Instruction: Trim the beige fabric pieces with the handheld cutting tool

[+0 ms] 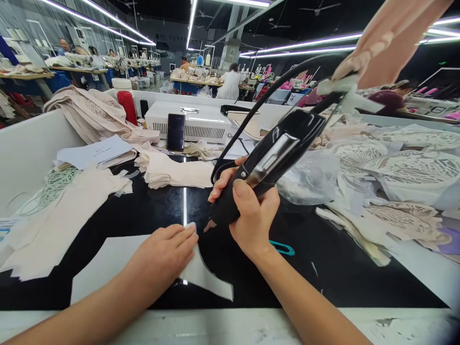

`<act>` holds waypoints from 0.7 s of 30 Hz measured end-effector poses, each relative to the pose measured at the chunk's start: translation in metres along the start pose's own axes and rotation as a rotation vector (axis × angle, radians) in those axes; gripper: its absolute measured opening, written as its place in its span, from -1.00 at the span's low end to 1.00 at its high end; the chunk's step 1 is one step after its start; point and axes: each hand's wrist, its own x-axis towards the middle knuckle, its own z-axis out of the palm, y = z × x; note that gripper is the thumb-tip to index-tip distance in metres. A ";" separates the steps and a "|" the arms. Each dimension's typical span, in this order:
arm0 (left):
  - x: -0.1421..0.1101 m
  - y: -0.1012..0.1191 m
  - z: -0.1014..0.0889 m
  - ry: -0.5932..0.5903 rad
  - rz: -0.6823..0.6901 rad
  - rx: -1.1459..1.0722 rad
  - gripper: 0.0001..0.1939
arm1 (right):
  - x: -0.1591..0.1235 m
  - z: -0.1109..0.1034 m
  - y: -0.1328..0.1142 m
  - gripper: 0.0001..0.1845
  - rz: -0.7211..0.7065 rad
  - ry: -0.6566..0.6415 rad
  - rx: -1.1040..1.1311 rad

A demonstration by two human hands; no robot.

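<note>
My right hand (253,208) is wrapped round a black corded electric hand cutter (271,155) with a silver lever on its side. The tool slants down to the left, its small tip just above the black tabletop (247,270). My left hand (165,251) lies flat, fingers stretched, on a pale fabric piece (104,261) with a curved right edge, and partly covers it. A short gap separates the left fingertips from the tool's tip. Beside my right wrist lies a teal looped object (283,247), partly hidden.
Another person's hand (362,57) holds a white piece at upper right, close behind the cutter. Stacked beige fabric (176,170), a phone (176,132) and a vented white box (190,120) stand behind. Lace pieces (413,172) and a plastic bag (309,177) lie right.
</note>
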 end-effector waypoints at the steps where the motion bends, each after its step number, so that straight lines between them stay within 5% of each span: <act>1: 0.000 -0.006 -0.001 0.010 0.000 0.012 -0.70 | -0.001 -0.002 -0.003 -0.63 0.006 -0.003 -0.004; 6: 0.001 -0.021 -0.008 0.056 0.003 0.036 -0.64 | -0.012 -0.016 -0.020 -0.60 0.039 -0.012 -0.010; 15: 0.002 0.020 -0.018 0.029 0.127 -0.269 -0.66 | -0.035 -0.029 -0.034 -0.55 0.031 0.008 0.021; 21: -0.003 0.022 -0.013 -0.038 0.118 -0.283 -0.65 | -0.039 -0.025 -0.029 -0.56 0.058 0.035 0.030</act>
